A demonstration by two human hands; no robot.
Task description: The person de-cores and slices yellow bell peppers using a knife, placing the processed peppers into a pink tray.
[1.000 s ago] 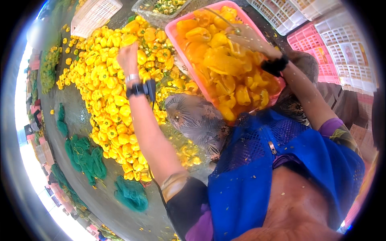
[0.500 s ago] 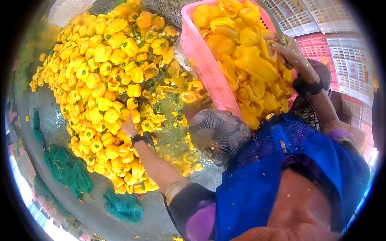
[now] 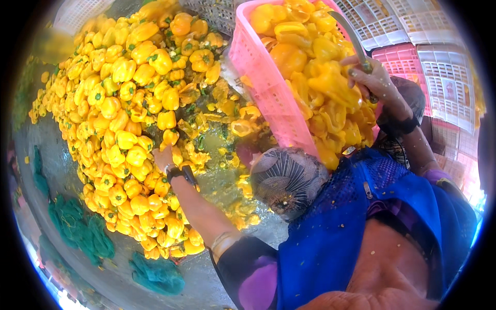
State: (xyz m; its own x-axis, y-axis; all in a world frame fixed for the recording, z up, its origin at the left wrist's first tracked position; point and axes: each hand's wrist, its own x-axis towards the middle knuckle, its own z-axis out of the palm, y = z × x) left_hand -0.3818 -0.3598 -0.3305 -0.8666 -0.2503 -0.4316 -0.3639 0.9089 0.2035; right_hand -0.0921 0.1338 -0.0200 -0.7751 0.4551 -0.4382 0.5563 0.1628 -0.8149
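Observation:
Among a heap of whole yellow peppers (image 3: 123,69), my left hand (image 3: 163,157) reaches in with its fingers apart, touching peppers at the heap's inner side. My right hand (image 3: 376,82) is closed on a long curved knife (image 3: 354,41) at the right side of a pink plastic basket (image 3: 266,103), its blade along that rim. Cut, hollowed pepper pieces (image 3: 328,72) fill the basket, which stands beside my patterned knee (image 3: 287,181).
Trimmings and scraps (image 3: 243,124) lie on the wet floor (image 3: 155,279) between heap and basket. Green net sacks (image 3: 77,227) lie at the left. Stacked white crates (image 3: 444,88) and pink crates (image 3: 398,67) stand at the right; a pale crate (image 3: 77,15) is at the upper left.
My left hand has moved from the heap's upper part down to its middle. My right hand, with the knife, has shifted to the basket's right side. The view has shifted.

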